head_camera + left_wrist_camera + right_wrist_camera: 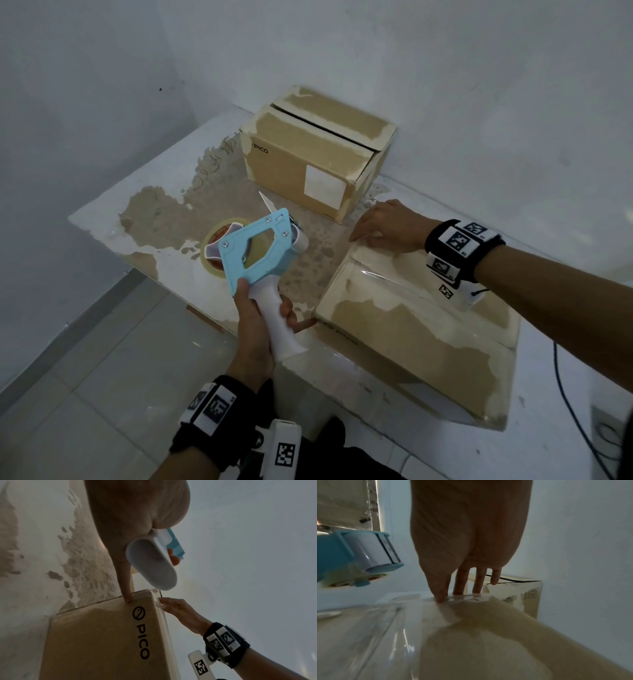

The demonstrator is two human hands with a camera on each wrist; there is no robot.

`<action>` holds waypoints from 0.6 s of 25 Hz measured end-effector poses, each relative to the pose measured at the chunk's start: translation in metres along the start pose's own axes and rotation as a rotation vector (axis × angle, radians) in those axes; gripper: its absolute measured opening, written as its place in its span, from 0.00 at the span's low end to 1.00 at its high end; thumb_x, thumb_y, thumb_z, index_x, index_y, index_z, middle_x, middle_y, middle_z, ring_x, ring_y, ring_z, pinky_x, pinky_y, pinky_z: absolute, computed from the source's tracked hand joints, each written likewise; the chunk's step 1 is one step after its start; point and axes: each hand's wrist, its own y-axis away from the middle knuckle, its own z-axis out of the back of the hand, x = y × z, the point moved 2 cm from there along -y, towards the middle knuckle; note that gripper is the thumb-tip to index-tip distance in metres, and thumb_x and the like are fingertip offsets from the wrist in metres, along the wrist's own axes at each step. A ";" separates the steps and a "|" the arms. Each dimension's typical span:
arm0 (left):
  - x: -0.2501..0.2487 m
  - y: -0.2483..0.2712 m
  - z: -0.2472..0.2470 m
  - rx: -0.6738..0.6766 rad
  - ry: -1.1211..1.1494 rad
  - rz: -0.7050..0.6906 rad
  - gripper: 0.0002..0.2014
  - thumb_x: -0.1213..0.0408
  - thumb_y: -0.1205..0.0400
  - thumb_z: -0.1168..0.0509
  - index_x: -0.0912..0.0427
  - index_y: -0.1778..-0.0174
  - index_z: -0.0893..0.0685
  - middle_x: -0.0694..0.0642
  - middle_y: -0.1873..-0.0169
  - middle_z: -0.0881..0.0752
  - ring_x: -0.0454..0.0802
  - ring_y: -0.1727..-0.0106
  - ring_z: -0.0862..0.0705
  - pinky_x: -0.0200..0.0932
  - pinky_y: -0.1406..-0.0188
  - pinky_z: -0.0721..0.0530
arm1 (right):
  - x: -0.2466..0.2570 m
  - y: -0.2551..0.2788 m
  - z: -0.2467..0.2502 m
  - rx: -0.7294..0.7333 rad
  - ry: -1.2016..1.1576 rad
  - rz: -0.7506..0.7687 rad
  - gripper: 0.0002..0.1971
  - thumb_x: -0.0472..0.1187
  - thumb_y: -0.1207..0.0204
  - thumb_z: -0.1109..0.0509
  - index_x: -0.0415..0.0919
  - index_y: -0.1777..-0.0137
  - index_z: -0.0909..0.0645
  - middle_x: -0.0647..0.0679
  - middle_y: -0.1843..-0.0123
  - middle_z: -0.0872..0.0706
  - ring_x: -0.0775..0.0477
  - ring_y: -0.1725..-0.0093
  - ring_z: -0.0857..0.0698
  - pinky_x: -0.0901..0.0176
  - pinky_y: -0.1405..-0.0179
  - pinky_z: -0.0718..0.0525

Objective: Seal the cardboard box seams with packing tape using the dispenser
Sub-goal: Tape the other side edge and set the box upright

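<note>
- The tape dispenser (259,247), light blue with a white handle, is held by the left hand (255,320), whose fingers are wrapped round the handle; it is raised above the tabletop (164,192), just left of the near box.
- One finger of the left hand is stretched out, and in the left wrist view its tip (127,599) is seen touching the near box at the upper corner of its printed side.
- A roll of tape (219,243) is mounted in the dispenser, and a short loose end of tape (266,202) is seen sticking up past its front.
- The near box (421,346) is set at the right front of the tabletop, with "PICO" printed on its side; a strip of clear tape (383,274) is laid across its top.
- The right hand (388,224) is laid flat on the far end of the near box, with straight fingers (440,592) pressed onto the clear tape at the edge; nothing is gripped.
- A second box (315,154) is placed further back against the wall (479,68), well apart from the hands, with the seam between its top flaps slightly open.
- The tabletop is white, with large patches worn down to brown.
</note>
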 end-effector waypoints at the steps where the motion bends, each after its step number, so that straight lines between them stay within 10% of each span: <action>1: 0.000 -0.001 0.001 -0.001 0.004 -0.004 0.37 0.34 0.19 0.53 0.57 0.22 0.33 0.52 0.80 0.28 0.46 0.80 0.28 0.52 0.68 0.13 | 0.001 -0.001 0.000 0.033 -0.023 -0.008 0.14 0.45 0.20 0.33 0.57 0.36 0.15 0.57 0.35 0.13 0.47 0.34 0.18 0.45 0.36 0.28; 15: -0.003 0.006 -0.010 -0.049 0.000 -0.078 0.30 0.38 0.16 0.55 0.58 0.32 0.26 0.53 0.82 0.28 0.45 0.83 0.27 0.38 0.82 0.19 | 0.080 0.027 -0.020 0.078 -0.062 0.230 0.17 0.50 0.15 0.43 0.59 0.29 0.22 0.55 0.32 0.16 0.49 0.33 0.21 0.49 0.34 0.28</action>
